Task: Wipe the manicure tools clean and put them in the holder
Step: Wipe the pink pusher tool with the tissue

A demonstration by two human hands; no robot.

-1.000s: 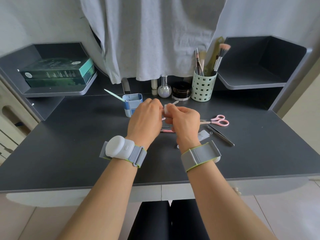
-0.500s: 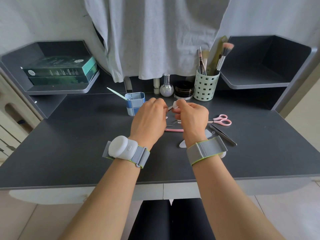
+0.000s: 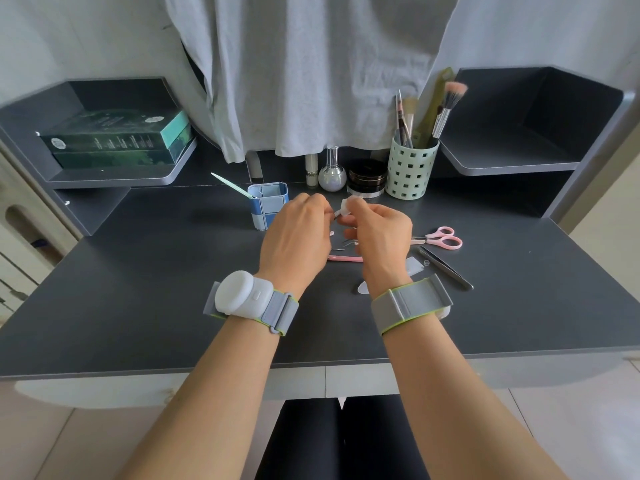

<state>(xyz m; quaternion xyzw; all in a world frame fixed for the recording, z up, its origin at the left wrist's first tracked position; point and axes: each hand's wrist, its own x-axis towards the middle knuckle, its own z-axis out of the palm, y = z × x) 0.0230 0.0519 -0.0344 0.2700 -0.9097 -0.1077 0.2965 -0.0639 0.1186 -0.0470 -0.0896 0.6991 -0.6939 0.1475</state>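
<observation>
Both hands meet above the table [image 3: 145, 299], wiping a small tool.
L hand [image 3: 298, 233] pinches a thin metal tool [image 3: 336, 216], mostly hidden; R hand [image 3: 379, 233] pinches a white wipe [image 3: 347, 205] at its tip. Blue checked holder [image 3: 268, 206] w/ a nail file [image 3: 230, 184] stands just left. Pink scissors [image 3: 441, 237], tweezers [image 3: 446, 268] & pink-handled tool [image 3: 346, 259] lie on table.

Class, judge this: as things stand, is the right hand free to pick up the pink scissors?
Probably not yet. The right hand pinches a small white wipe. The pink scissors lie uncovered just to its right on the desk.
</observation>
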